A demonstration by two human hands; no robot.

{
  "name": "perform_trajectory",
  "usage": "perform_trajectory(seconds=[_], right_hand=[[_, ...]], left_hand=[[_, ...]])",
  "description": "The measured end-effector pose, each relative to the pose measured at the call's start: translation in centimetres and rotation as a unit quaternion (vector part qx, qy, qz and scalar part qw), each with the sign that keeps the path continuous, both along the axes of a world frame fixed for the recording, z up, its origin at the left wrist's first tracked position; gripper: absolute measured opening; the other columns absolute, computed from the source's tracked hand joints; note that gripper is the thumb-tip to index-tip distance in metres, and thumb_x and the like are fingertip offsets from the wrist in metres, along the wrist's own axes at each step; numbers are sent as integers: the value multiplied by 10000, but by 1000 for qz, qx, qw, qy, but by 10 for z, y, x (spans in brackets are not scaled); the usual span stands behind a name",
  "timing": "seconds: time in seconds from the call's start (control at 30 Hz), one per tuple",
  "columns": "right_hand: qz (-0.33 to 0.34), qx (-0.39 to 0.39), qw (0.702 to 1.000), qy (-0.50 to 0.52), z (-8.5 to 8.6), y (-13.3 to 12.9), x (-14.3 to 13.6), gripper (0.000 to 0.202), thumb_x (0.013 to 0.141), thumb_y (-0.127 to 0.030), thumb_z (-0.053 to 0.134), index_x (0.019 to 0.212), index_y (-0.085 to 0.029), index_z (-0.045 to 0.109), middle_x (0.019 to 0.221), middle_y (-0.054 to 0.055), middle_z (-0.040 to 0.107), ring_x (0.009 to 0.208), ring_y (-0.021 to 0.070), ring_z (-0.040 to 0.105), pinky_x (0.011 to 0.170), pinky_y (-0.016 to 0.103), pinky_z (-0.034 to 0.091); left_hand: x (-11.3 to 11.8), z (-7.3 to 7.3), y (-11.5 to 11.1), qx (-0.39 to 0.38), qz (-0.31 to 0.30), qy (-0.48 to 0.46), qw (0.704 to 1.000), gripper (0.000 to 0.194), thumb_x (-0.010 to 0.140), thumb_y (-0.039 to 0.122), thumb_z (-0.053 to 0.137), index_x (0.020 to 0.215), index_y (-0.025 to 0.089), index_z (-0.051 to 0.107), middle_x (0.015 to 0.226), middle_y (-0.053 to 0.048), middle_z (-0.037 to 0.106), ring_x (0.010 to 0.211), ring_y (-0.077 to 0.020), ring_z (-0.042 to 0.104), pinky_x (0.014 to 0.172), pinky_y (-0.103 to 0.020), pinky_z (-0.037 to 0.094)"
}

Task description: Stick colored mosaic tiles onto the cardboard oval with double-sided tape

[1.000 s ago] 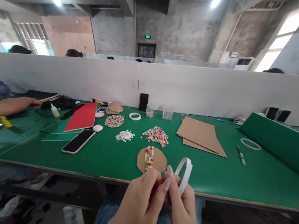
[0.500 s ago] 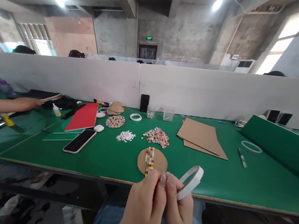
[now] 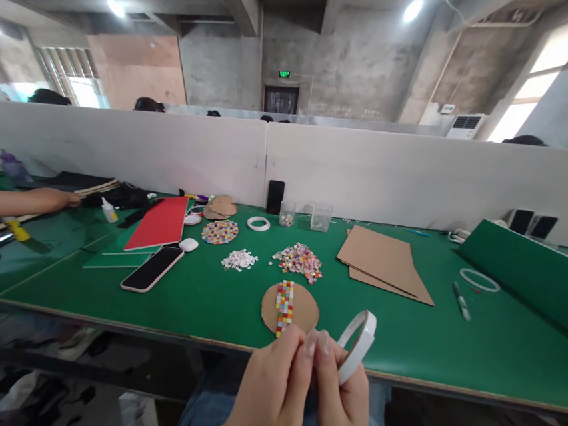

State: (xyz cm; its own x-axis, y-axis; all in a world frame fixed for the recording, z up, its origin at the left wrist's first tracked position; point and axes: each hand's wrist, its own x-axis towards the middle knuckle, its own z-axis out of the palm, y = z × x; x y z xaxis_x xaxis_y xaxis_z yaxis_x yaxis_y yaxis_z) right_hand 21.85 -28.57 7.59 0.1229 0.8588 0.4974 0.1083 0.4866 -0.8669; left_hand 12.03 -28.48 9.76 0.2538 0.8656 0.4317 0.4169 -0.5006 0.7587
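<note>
My left hand [image 3: 275,379] is closed, its thumb and finger pinched on something too small to make out. Against it, thumb to thumb, my right hand [image 3: 342,386] is closed too, with a roll of white tape [image 3: 362,344] hooked on its fingers. Both are at the table's front edge. Just beyond them lies a round cardboard disc [image 3: 305,305] bearing a strip of coloured square tiles [image 3: 284,303]. Behind the disc is a pile of mixed coloured tiles [image 3: 300,260], and to its left a pile of white pieces [image 3: 240,259].
Left are a phone [image 3: 153,269], a red sheet [image 3: 158,224], a white case [image 3: 189,245] and a tiled disc [image 3: 220,231]. Cardboard sheets [image 3: 384,259] and a pen [image 3: 461,301] lie right. Clear containers [image 3: 321,218] stand behind. Another person's arm [image 3: 24,203] reaches in from far left.
The tape roll has turned and shifted slightly left with my right hand. My hands stay pressed together. The view has moved very slightly.
</note>
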Motion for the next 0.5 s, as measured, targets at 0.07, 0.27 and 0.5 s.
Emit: perform_trajectory(seconds=[0.07,0.27,0.5], right_hand=[[-19,-23,999,26,-2,-1,-2,323,902,-345,418,667,-181,567,555,-10,487,513,117,462,507,204,407],[-36,-52,997,54,-3,-1,-5,310,879,-401,450,707,-184,590,585,9,507,564,149,488,505,226,415],[45,-16,998,-52,7,1,4,355,930,-336,341,652,-183,500,573,-10,468,541,122,456,539,215,410]], left_hand=[[1,1,-1,-39,-17,-20,999,247,929,249,267,725,211,401,676,-7,563,604,-130,537,561,-214,369],[3,0,-1,-34,-5,-38,999,243,924,235,268,724,209,405,653,-1,548,560,-125,499,531,-219,336],[3,-4,1,4,21,-19,1000,244,907,194,277,672,218,340,579,20,488,505,-120,475,486,-212,312]])
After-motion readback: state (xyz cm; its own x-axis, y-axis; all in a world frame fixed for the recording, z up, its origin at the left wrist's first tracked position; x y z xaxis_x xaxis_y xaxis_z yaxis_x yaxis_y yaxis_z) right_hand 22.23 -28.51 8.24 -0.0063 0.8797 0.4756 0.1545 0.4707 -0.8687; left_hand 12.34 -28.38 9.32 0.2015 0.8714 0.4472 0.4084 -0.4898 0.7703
